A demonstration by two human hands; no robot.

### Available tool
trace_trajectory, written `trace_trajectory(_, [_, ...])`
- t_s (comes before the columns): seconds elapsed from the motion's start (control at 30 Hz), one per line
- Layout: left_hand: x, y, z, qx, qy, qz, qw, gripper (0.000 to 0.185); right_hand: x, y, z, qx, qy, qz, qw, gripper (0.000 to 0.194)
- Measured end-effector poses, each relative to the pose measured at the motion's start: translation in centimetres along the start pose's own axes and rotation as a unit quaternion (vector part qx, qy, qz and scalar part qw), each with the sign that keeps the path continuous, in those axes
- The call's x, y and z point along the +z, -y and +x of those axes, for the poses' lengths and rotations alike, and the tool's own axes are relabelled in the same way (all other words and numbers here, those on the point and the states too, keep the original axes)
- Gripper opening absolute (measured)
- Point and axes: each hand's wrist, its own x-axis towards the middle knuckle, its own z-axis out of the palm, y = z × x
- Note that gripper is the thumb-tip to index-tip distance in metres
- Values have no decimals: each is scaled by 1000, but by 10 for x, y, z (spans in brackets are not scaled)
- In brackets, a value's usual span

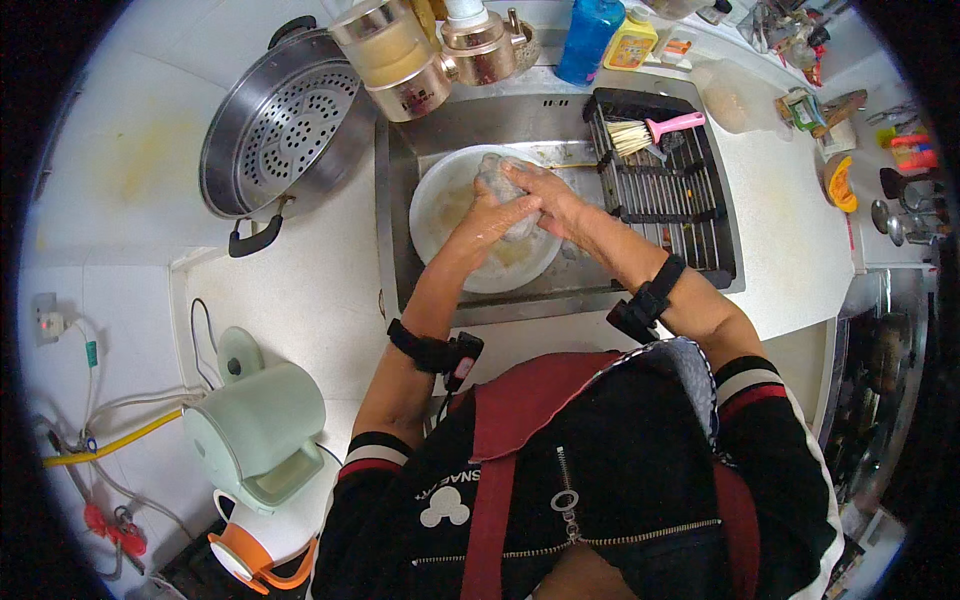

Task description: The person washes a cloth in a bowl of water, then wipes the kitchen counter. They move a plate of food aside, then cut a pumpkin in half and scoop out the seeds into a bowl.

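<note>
A wet, greyish bundle (pixel 496 178), which looks like cloth, is squeezed between both hands over a white basin (pixel 426 225). My left hand (pixel 489 223) grips it from the near left side, thumb pointing right. Wrapped around its right side is my right hand (pixel 551 193), with the fingers partly hidden. Cloudy, brownish liquid (pixel 517 255) shows in the basin below the hands. The basin stands in a stainless steel sink (pixel 487 120).
A black-framed dish rack (pixel 675 217) spans the sink's right side, holding a pink-handled brush (pixel 667 131). A steamer pot (pixel 292 142) leans at the left. Behind the sink stand a faucet-mounted water filter (pixel 409 90) and a blue bottle (pixel 589 45). A green electric kettle (pixel 262 435) is at lower left.
</note>
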Motion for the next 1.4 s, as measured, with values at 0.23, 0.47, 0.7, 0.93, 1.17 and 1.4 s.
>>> trace_trajectory(0.23, [0, 8, 11, 128, -80, 415, 897, 112, -4, 1, 3, -24, -28, -87, 996, 51])
trace_trajectory(0.47, [3, 54, 28, 201, -152, 463, 850, 104, 22, -10, 6, -65, -182, -114, 975, 39])
trace_trajectory(0.7, [-25, 24, 16, 41, -6, 49, 998, 62, 3, 22, -12, -156, -46, -332, 929, 87])
trace_trajectory(0.93, [-13, -16, -11, -129, 112, -468, 867, 40, -4, 34, -23, -314, 60, -115, 940, 72])
trace_trajectory(1.17, [2, 5, -24, -9, 31, -180, 983, 43, 7, 5, -10, -247, 29, -143, 958, 23])
trace_trajectory(1.4, [-12, -8, -30, -133, 95, -363, 917, 43, 15, 13, 7, -160, -17, -103, 982, 13])
